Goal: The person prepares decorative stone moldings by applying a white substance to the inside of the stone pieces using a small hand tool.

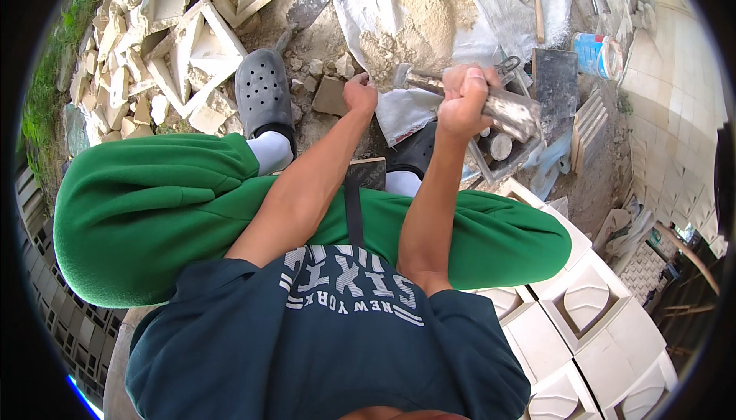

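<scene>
My left hand [360,95] is closed, its fingers curled at the edge of a white sheet; what they hold, if anything, is hidden. To its right, my right hand [464,99] makes a fist round a worn, dusty wooden tool [515,112]. One end of that tool sticks out left of the fist, and a thick, block-like part shows on the right. A white cloth piece [406,115] lies between my hands, over my right shoe. Below the tool sits a grey tray [502,167] with a round pale piece in it.
Broken pale cast blocks [201,56] pile up at the far left. Sandy powder [433,6] lies heaped on the white sheet [356,13] ahead, near a hammer [538,17]. A blue-and-white bucket [598,56] stands right, beside a dark board [555,82]. Patterned blocks [586,301] sit lower right.
</scene>
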A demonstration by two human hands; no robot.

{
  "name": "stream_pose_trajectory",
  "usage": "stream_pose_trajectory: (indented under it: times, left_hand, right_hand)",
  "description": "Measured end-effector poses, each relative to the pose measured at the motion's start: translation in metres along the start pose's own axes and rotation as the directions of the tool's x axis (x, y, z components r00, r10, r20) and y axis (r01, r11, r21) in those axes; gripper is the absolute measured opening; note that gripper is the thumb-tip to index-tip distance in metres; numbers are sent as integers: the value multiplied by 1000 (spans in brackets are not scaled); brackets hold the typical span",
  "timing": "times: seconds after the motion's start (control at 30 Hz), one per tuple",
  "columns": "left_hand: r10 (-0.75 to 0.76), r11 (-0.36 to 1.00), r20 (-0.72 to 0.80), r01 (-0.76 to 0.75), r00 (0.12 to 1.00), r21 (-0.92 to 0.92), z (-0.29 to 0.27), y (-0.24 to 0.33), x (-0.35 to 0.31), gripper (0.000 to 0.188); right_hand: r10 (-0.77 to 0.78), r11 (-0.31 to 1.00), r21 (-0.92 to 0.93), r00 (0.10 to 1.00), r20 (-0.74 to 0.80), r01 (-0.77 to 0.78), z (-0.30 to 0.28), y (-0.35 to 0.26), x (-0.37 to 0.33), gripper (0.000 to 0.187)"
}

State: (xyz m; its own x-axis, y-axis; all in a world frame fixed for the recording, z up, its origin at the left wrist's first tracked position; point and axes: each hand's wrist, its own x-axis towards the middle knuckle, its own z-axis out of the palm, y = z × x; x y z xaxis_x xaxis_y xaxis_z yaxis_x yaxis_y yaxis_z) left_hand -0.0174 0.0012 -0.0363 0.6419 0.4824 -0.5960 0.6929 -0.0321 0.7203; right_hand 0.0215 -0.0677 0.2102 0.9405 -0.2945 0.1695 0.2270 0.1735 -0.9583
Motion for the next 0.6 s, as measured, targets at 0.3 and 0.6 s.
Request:
stream_pose_trajectory:
  times: [0.3,0.6]
  left_hand:
    - [25,999,9,-26,1000,33,1,12,-1,28]
    - [1,1000,21,-1,1000,-13,2,15,-5,27]
  right_hand:
    - [72,997,-13,988,-134,-74,-2,37,-2,24]
    - [-46,995,89,999,-15,47,2,-18,0,21]
